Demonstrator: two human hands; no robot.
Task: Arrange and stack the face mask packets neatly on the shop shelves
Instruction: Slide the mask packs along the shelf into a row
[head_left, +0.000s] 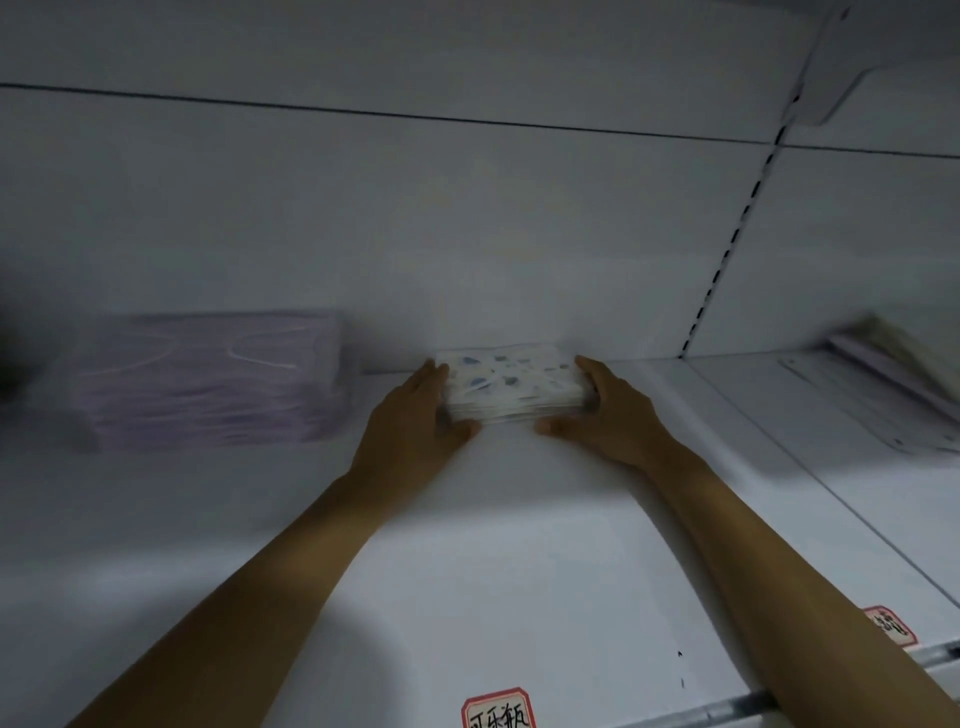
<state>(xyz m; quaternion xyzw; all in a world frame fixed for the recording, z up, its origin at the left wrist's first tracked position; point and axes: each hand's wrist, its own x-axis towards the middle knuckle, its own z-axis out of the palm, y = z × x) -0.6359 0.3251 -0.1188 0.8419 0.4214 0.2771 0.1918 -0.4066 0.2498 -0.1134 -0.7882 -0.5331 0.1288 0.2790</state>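
I have the patterned mask stack at the back of the white shelf, against the rear panel; my left hand and right hand clasp its two ends, each grip curled round the packets, thumbs at the front edge. A purple mask stack sits well left; blurred packets, probably more masks, lie on the right-hand shelf.

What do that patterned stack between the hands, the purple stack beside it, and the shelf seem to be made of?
Patterned white stack of mask packets with blue-grey spots: probably soft fabric masks in clear plastic film; its edges show thin layers and a faint sheen.
Pale purple stack of mask packets: likely the same, with white ear loops visible; blur leaves this uncertain.
White shelf: looks like smooth painted metal, matte, with a slotted upright.
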